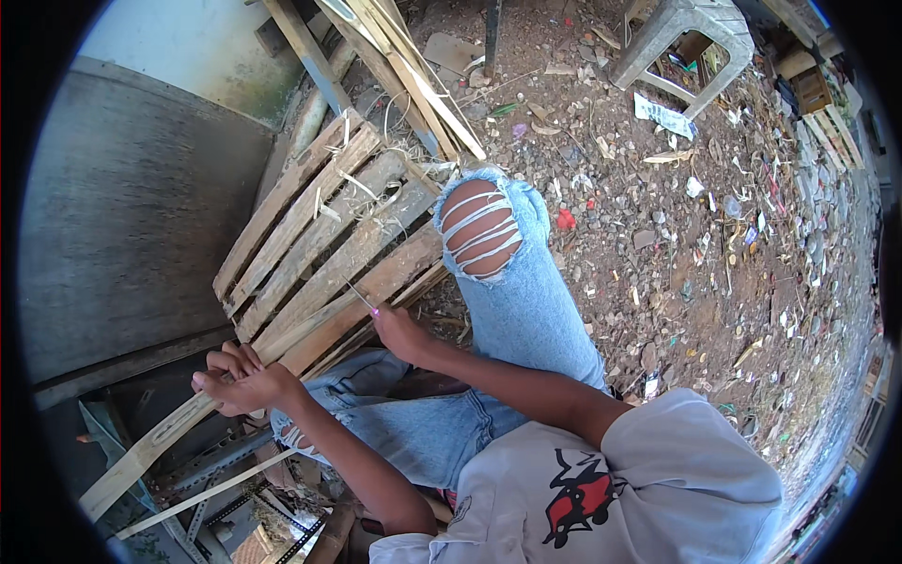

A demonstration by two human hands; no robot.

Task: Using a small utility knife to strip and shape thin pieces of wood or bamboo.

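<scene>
My left hand (242, 381) is closed around a long, pale wooden strip (141, 451), whose near end slants down to the lower left. The strip's far part lies along the slatted wooden pallet (315, 249) in front of me. My right hand (402, 334) is closed on the pink handle of a small thin-bladed knife (361, 296). Its narrow metal blade points up and left over the slats, close to the strip; I cannot tell whether it touches. Pale curled shavings (352, 181) lie on the pallet.
Several long wooden pieces (413, 80) lean beyond the pallet. A grey board (141, 188) stands at the left. Metal angle bars (202, 512) and scraps lie at lower left. A dirty white stool (691, 42) stands far right on littered ground (676, 273). My bent knee (481, 228) adjoins the pallet.
</scene>
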